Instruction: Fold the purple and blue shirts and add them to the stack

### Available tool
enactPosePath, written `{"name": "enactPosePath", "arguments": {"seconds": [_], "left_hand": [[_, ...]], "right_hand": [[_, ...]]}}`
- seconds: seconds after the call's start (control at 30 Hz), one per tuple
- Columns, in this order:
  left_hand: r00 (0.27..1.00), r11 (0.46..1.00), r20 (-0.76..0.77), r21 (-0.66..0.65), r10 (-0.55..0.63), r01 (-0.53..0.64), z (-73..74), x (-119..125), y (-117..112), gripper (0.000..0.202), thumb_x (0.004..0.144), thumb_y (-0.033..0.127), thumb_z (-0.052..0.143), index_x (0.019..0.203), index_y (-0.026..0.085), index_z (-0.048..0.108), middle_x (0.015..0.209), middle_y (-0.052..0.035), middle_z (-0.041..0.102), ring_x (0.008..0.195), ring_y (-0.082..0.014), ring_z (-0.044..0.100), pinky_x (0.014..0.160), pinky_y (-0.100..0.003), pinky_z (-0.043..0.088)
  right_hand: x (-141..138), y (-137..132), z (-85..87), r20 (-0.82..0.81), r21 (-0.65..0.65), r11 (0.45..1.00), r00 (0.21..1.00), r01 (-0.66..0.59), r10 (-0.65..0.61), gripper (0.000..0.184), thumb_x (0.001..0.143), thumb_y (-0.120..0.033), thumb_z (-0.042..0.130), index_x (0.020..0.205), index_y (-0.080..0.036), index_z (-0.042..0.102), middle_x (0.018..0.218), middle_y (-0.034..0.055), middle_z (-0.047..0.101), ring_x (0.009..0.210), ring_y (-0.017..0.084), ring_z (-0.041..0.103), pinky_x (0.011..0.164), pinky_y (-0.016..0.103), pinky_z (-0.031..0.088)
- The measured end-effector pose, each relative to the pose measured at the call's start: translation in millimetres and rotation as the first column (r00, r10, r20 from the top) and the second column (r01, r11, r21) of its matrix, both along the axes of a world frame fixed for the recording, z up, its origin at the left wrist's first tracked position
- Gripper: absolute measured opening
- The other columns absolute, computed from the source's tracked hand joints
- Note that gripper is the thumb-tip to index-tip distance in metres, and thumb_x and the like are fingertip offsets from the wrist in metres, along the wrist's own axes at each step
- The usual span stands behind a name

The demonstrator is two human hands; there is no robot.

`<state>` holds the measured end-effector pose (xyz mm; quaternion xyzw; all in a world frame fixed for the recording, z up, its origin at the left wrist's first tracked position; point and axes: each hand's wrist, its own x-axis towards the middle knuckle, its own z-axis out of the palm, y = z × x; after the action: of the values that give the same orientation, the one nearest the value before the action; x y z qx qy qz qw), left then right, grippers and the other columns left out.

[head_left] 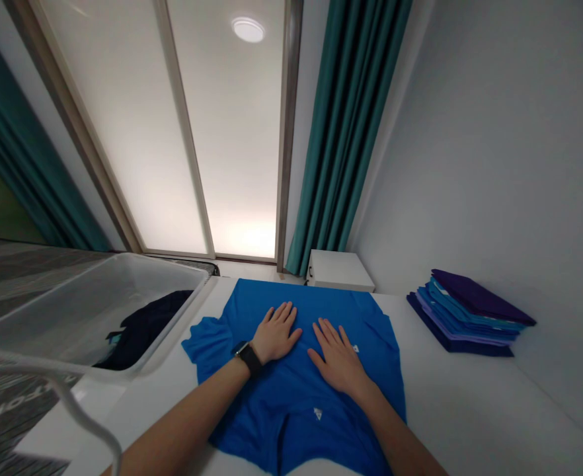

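Note:
A bright blue T-shirt (296, 396) lies spread out on a white table (470, 410) in front of me. My left hand (275, 332), with a dark watch on its wrist, rests flat on the upper middle of the shirt, fingers stretched out. Beside it, my right hand (340, 357) also lies flat and open on the cloth, a little nearer to me. Both palms press on the fabric and hold nothing. One sleeve sticks out at the left.
A clear plastic bin (73, 311) with dark clothes inside stands at the left of the table. A stack of folded blue and purple shirts (470, 314) sits at the right by the wall. A small white cabinet (341, 270), teal curtains and a window are behind.

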<state>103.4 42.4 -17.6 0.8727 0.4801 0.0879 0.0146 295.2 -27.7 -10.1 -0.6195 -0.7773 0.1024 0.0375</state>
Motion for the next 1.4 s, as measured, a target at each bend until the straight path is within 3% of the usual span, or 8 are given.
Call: {"name": "enactPosePath", "arguments": {"seconds": [0.1,0.37,0.5,0.7,1.0,1.17,1.27,1.4], "left_hand": [[1.000,0.999,0.022,0.041,-0.016,0.015,-4.3,1,-9,0.057,0.099,0.047,0.028,0.148,0.018,0.037,0.155,-0.0083,0.031,0.145,-0.0226,0.025,0.118,-0.045,0.019],[0.999,0.998,0.029,0.045,-0.040,0.039,-3.9,-3,-7,0.055,0.099,0.046,0.030,0.148,0.022,0.037,0.155,-0.0063,0.031,0.144,-0.0225,0.025,0.118,-0.045,0.019],[0.999,0.999,0.021,0.030,-0.041,0.040,-3.1,-3,-6,0.057,0.099,0.048,0.030,0.148,0.021,0.037,0.155,-0.0067,0.031,0.144,-0.0225,0.025,0.118,-0.045,0.018],[0.999,0.999,0.022,0.018,-0.034,0.033,-2.8,-5,-4,0.056,0.099,0.048,0.030,0.148,0.023,0.036,0.155,-0.0053,0.031,0.144,-0.0224,0.026,0.118,-0.045,0.017],[0.999,1.000,-0.031,0.002,-0.008,0.008,4.0,0,-5,0.055,0.098,0.046,0.031,0.147,0.022,0.038,0.154,-0.0074,0.034,0.143,-0.0255,0.029,0.116,-0.049,0.022],[0.998,0.998,-0.020,0.023,-0.057,0.057,19.9,27,11,0.050,0.097,0.042,0.035,0.140,0.020,0.047,0.142,-0.0107,0.052,0.132,-0.0275,0.045,0.109,-0.048,0.033],[0.986,0.986,0.008,0.003,-0.169,0.169,23.8,56,31,0.050,0.096,0.036,0.036,0.143,0.019,0.041,0.148,-0.0090,0.045,0.136,-0.0242,0.040,0.112,-0.045,0.031],[0.978,0.978,0.024,0.005,-0.208,0.208,17.0,93,54,0.050,0.096,0.035,0.036,0.144,0.020,0.040,0.152,-0.0065,0.039,0.140,-0.0210,0.034,0.116,-0.042,0.026]], "right_hand": [[0,0,-0.3,0.003,0.008,1.000,1.000,0.001,-0.001,0.069,0.097,-0.056,0.020,0.153,-0.016,0.022,0.160,0.0059,0.012,0.148,0.021,0.005,0.119,0.045,0.002],[11,3,-0.7,-0.005,0.024,0.999,1.000,0.024,-0.023,0.069,0.097,-0.054,0.017,0.152,-0.013,0.025,0.159,0.0069,0.017,0.147,0.020,0.011,0.119,0.041,0.005],[36,12,-5.5,0.021,0.024,0.988,0.988,0.151,-0.152,0.070,0.097,-0.054,0.015,0.152,-0.011,0.025,0.159,0.0101,0.018,0.147,0.022,0.010,0.119,0.042,0.004],[74,18,-13.5,0.104,0.059,0.905,0.899,0.422,-0.426,0.069,0.097,-0.049,0.021,0.151,-0.007,0.025,0.157,0.0173,0.022,0.144,0.030,0.020,0.116,0.045,0.009],[67,13,-22.3,0.117,0.203,0.886,0.888,0.416,-0.444,0.062,0.097,-0.045,0.024,0.150,-0.013,0.031,0.153,0.0171,0.034,0.139,0.033,0.030,0.114,0.048,0.012],[64,12,-21.8,0.090,0.209,0.883,0.890,0.421,-0.446,0.060,0.097,-0.042,0.028,0.149,-0.012,0.033,0.152,0.0186,0.033,0.139,0.033,0.030,0.114,0.047,0.011],[63,12,-19.0,0.092,0.206,0.880,0.886,0.429,-0.454,0.060,0.097,-0.041,0.030,0.149,-0.012,0.033,0.152,0.0186,0.034,0.139,0.033,0.030,0.114,0.046,0.010],[62,12,-16.2,0.110,0.210,0.877,0.881,0.432,-0.460,0.058,0.097,-0.041,0.031,0.149,-0.014,0.034,0.151,0.0180,0.036,0.138,0.032,0.032,0.114,0.045,0.013]]}}
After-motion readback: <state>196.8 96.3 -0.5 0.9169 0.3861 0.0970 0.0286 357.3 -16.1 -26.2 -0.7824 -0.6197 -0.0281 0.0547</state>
